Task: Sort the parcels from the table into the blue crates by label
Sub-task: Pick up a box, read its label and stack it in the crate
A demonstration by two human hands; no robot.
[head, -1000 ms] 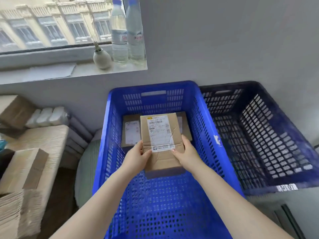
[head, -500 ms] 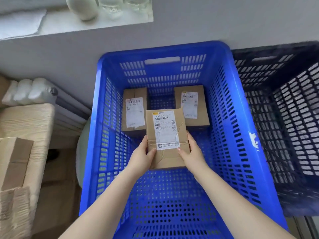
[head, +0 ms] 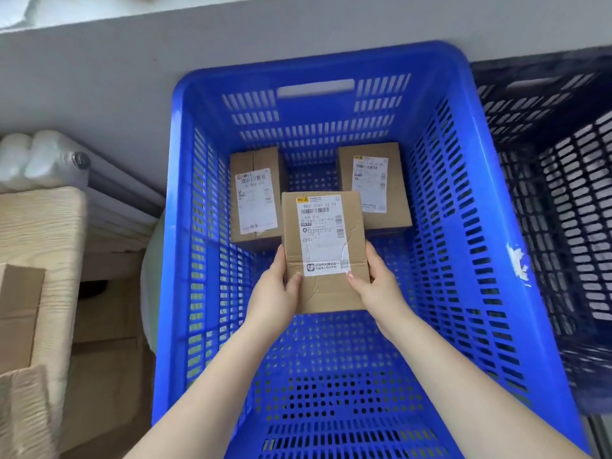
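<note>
Against a grey wall stood the bright blue crate [head: 331, 66], and over its floor the left hand [head: 273, 293] and right hand [head: 377, 286] pinched a small cardboard parcel [head: 326, 253] by its near side edges, seemingly light, stiff and creased, best gripped there.

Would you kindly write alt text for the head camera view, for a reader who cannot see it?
Both hands, left hand and right hand, hold a labelled cardboard parcel by its sides over a bright blue crate. Two more labelled parcels, one at the left and one at the right, lie on the crate floor near its far wall. A darker crate stands to the right.
</note>
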